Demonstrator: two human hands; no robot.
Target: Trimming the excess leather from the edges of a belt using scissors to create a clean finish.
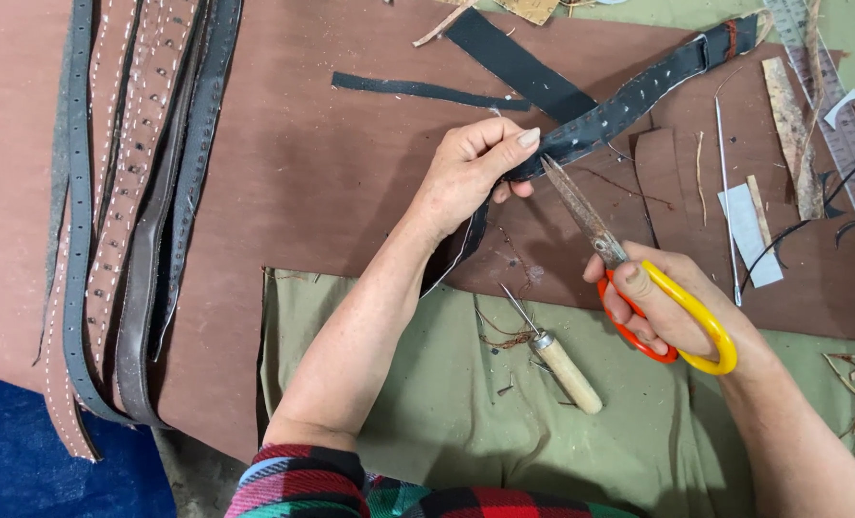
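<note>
The left hand (466,173) pinches one black stitched strap (629,101) lying across the brown leather sheet (322,182), while the right hand (672,307) grips one pair of orange-and-yellow scissors (629,278), blades closed, tips touching that strap. Below the strap lies one wooden-handled awl (557,360); far left of it, a bundle of about five straps (130,211).

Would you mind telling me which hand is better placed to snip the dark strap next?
Probably the right hand: it holds the scissors, whose tips sit at the dark strap. The left hand pinches the strap just beside the tips, so it steadies rather than cuts.
</note>
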